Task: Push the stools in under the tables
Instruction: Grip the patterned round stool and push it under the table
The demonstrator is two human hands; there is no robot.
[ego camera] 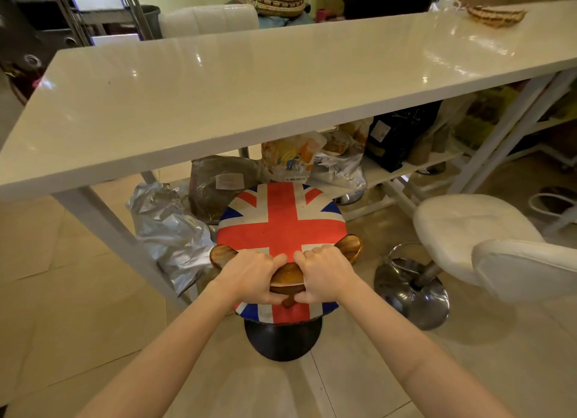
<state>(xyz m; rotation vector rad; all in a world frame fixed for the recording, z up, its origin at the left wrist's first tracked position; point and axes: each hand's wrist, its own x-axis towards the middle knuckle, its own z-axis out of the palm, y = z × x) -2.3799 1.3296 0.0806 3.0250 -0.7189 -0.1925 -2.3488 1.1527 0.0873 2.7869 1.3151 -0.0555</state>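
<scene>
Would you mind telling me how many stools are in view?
2. The flag-covered stool stands at the white table's near edge, gripped by both hands; the white stool stands to its right. Others may be hidden.

You will find no wording here that can be read. Beyond your fingers [282, 259], the brown bag [218, 183] carries a pale label too blurred to make out, the printed plastic bag [292, 160] has a small illegible strip of print, and the black bag [398, 133] bears an unreadable white tag.

Both bare forearms stretched forward, left hand [253, 274] and right hand [324, 272] side by side, fingers curled closed
</scene>
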